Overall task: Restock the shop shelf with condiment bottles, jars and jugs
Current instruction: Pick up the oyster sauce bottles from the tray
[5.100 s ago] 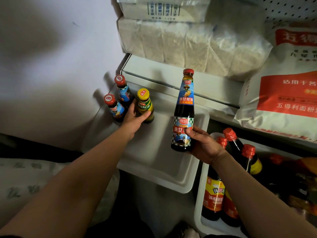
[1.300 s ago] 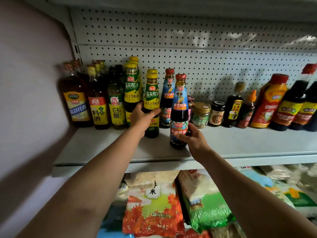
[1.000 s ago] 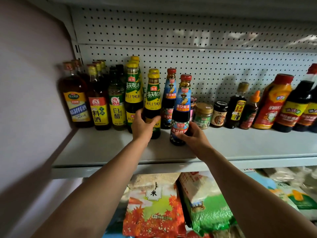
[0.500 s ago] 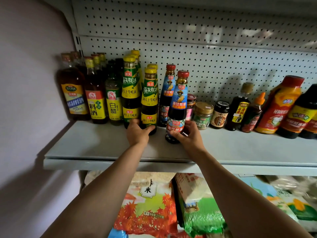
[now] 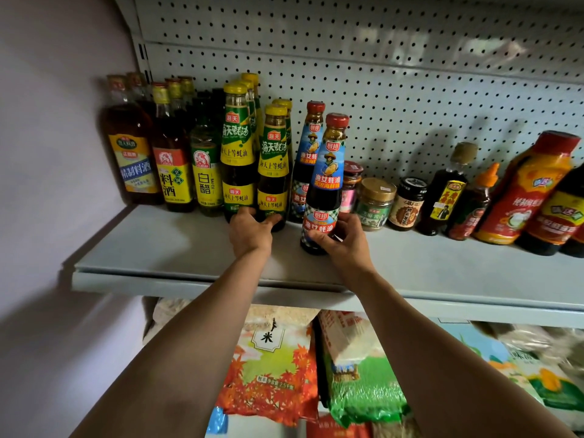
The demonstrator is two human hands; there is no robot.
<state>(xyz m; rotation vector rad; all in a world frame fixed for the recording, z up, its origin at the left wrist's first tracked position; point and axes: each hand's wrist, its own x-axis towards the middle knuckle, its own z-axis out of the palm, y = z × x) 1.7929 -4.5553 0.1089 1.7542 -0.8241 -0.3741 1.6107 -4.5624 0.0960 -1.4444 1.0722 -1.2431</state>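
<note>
- Far left, the tall cooking-wine bottles [image 5: 134,153] stand tight against the side wall; the ones behind them show only necks and caps, so their labels can't be read.
- Next along, a clear vinegar bottle [image 5: 205,172] sits in shadow, and the dark bottles behind it are hard to make out.
- Two more yellow caps peek out behind the yellow-capped bottle [image 5: 273,165] and its taller neighbour; the rest of those rear bottles is hidden.
- The left hand [image 5: 251,232] reaches in palm down, arm stretched straight from below. Its fingers curl round the foot of the yellow-capped bottle, thumb on the right side, covering the bottom of the label. The bottle stands upright on the grey shelf [image 5: 177,248], in the front row.
- The red-capped bottle [image 5: 325,184] leans slightly right, in front of a matching one that it half hides. Its base is at the shelf surface, though whether it rests flat I can't tell.
- The right hand [image 5: 344,241] grips that bottle low down, thumb across the front of the lower label, fingers wrapped behind and out of sight.
- Right of it, small jars [image 5: 376,203] stand in a row; a pink-labelled one is mostly hidden by the bottle.
- Far right, a big orange squeeze bottle [image 5: 524,191] and a dark bottle beside it are cut off by the frame edge.
- Below the shelf, bags of rice [image 5: 271,368] are partly hidden by both forearms.
</note>
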